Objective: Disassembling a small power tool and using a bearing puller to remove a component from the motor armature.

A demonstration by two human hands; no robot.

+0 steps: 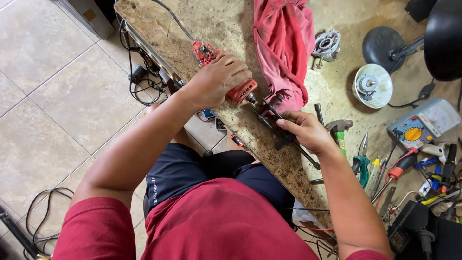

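Observation:
My left hand (219, 77) grips a red power tool (242, 91) lying on a worn wooden workbench (202, 29). The tool's metal nose points right toward a black metal puller-like tool (269, 111). My right hand (304, 131) rests on that black tool and holds it down against the bench, fingers closed over its long bar (308, 160). The tool's black cord (173, 18) runs away across the bench top.
A red cloth (284, 43) lies beside the tools. To the right lie a metal housing (327, 45), a round white part (372, 85), a multimeter (423, 124), a hammer (338, 127), pliers (361, 161) and several screwdrivers (397, 168). Cables (139, 82) hang over the tiled floor.

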